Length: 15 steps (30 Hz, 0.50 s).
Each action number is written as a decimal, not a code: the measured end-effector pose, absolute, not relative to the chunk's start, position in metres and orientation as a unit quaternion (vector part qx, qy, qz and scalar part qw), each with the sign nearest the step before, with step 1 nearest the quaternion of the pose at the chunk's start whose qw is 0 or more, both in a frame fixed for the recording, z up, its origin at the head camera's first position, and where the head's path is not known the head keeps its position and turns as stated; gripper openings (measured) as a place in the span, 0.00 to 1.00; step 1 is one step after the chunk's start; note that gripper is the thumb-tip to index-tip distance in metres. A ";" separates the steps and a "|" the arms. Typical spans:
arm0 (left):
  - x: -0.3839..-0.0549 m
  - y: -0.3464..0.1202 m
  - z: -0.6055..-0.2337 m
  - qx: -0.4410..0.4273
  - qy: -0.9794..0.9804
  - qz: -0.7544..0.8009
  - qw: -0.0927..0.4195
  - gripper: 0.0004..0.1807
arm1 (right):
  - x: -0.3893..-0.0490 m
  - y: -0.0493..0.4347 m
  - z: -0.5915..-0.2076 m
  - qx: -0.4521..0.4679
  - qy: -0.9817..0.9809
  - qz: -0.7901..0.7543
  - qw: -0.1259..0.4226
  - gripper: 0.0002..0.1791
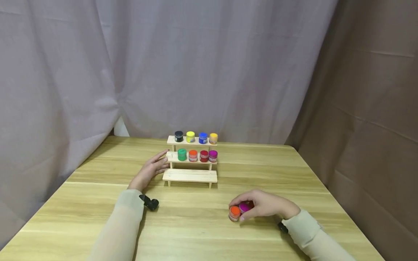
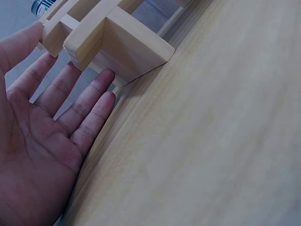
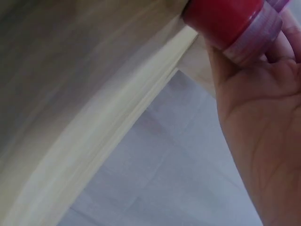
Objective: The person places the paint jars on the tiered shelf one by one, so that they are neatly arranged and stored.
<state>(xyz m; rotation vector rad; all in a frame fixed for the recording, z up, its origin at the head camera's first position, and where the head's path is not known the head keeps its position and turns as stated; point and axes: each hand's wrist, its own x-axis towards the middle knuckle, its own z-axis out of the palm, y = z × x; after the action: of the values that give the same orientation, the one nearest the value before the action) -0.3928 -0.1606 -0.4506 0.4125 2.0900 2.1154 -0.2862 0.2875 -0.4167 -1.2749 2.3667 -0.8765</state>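
Note:
My left hand (image 1: 151, 171) rests against the left side of a three-step wooden rack (image 1: 189, 175). In the left wrist view its fingers (image 2: 61, 89) are extended, with fingertips right at the step ends. Over the table's front right, my right hand (image 1: 261, 203) grips a cluster of small paint jars from above. An orange paint jar (image 1: 234, 213) sits at the front of the cluster, with a purple paint jar (image 1: 244, 207) behind it. The right wrist view shows a red paint jar (image 3: 230, 21) close to the palm; in the head view the fingers mostly hide it.
Black (image 1: 178, 136), yellow (image 1: 190, 136), blue (image 1: 203, 137) and light-orange (image 1: 213, 138) jars line the top step. Green (image 1: 182, 154), orange (image 1: 193, 156), red (image 1: 204, 156) and purple (image 1: 213, 156) jars stand on the middle one. Grey curtains (image 1: 209, 72) hang behind the wooden table (image 1: 183, 232).

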 end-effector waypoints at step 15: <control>-0.395 -0.159 -0.453 0.136 0.693 0.705 0.068 0.34 | -0.290 0.283 -0.417 -0.454 0.825 -0.296 0.156 0.20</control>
<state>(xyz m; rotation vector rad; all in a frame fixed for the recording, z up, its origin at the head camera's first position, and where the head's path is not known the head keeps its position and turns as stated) -0.3948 -0.1592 -0.4528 0.4101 2.0872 2.1229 -0.2900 0.2834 -0.4169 -1.3012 2.3633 -0.8486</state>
